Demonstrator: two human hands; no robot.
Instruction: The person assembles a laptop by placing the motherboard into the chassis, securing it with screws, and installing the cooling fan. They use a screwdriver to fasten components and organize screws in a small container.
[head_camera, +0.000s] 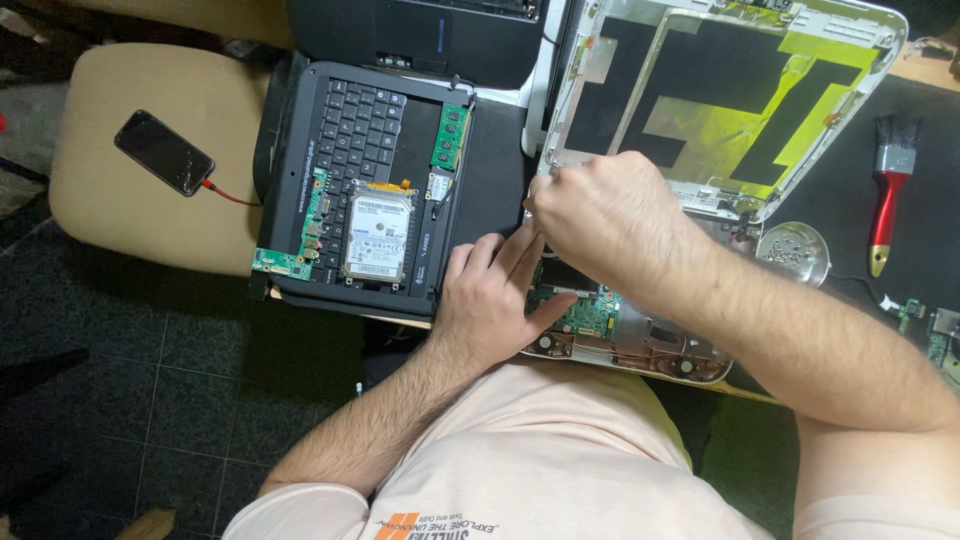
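The right hand (600, 215) is closed in a fist at the hinge corner of the opened white laptop (740, 90), though what it pinches cannot be told. The left hand (495, 300) lies flat, fingers spread, bracing the green board (585, 315) below that corner (steady pressure there should keep the chassis from shifting). Right of the laptop, a small metal dish (793, 250) holds loose screws.

Opened laptop (640, 330) on the desk (500, 150), parts around it.
A keyboard (360, 130) lies left of it with a drive (376, 236) on top; a phone (163, 152) rests on a stool (130, 200) farther left; a dish (793, 250) and brush (888, 190) lie right.
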